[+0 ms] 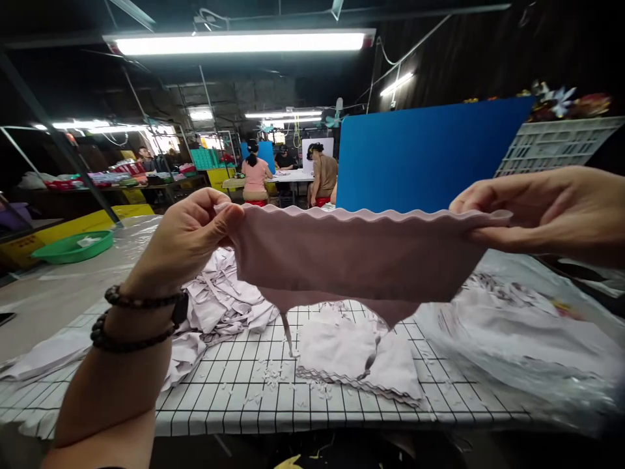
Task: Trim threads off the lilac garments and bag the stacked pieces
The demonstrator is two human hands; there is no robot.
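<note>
A dusty-pink garment piece (351,254) with a wavy top edge is stretched level above the table, two narrow strips dangling from its underside. My left hand (198,225), with dark bead bracelets at the wrist, pinches its left top corner between thumb and fingers. At the opposite end, my right hand (532,208) grips the right top corner. Below lies a neat stack of pale wavy-edged pieces (336,358), partly hidden by the held garment. A loose heap of pale fabric (215,299) sits behind my left forearm.
White grid-patterned cloth (224,397) covers the table, with small scraps (278,378) scattered over it. Clear plastic with pale fabric (527,332) lies at right. A green basin (73,247) stands left. Ahead are a blue panel (424,156), a white crate (551,146) and several seated people.
</note>
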